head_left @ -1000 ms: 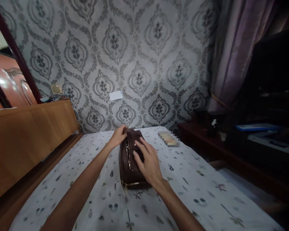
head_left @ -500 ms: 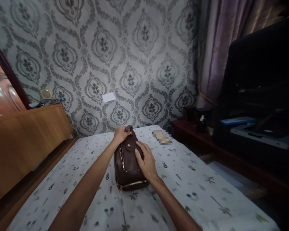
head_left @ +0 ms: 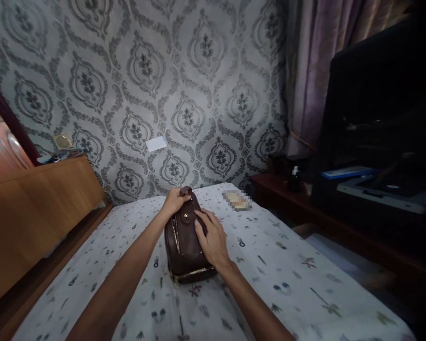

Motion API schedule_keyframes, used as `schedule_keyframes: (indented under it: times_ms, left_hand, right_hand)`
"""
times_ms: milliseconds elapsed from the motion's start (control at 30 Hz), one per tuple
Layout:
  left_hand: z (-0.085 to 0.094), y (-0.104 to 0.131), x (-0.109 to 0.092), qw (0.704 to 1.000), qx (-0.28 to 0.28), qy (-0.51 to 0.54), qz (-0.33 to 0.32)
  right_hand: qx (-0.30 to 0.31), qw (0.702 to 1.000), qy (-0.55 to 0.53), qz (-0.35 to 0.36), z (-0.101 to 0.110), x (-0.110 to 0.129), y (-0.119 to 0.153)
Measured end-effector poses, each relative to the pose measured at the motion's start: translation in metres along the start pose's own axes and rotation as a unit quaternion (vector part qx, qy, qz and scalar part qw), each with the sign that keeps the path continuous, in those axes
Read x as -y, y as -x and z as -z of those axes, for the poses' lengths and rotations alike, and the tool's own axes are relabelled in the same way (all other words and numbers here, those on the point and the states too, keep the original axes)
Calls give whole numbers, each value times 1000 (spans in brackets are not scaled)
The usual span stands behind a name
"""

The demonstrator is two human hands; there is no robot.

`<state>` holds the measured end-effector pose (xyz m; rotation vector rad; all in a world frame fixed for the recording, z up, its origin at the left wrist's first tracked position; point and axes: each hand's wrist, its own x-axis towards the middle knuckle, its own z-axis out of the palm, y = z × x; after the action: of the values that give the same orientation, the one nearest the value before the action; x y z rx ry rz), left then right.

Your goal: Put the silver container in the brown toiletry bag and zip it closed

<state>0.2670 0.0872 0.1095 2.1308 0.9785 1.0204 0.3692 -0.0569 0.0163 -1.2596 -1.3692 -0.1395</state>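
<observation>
A brown bag [head_left: 191, 239] lies on the patterned white sheet [head_left: 135, 289], its gold bottom zipper [head_left: 195, 273] toward the person. The right hand [head_left: 213, 239] rests along the bag's right side, fingers loosely spread and not clenched. Farther up, the left hand [head_left: 173, 202] grasps the bag's far end, fingers closed beside the handle loop [head_left: 185, 191]. Beyond, right, lies a pixelated item [head_left: 237, 200]; behind stands the patterned wall [head_left: 206, 71].
</observation>
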Motion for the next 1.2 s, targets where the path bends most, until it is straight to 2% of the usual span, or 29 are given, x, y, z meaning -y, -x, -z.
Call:
schedule_keyframes:
  times_ms: [300,467,633,733,867,1200]
  left_hand:
    - [5,9,-10,997,49,50,18]
    - [23,11,-9,993,91,72,2]
    - [51,19,9,995,56,87,17]
    - [58,25,22,994,33,102,23]
    - [55,30,30,995,-23,93,15]
    - [38,32,29,996,-71,46,15]
  right_hand:
    - [-1,1000,1,3,-1,-2,1]
    - [-15,998,51,40,2,5,2]
    - [25,984,100,144,7,31,3]
    - [49,979,123,157,7,41,4]
    - [69,974,153,154,5,46,7]
    - [97,958,221,156,3,53,11]
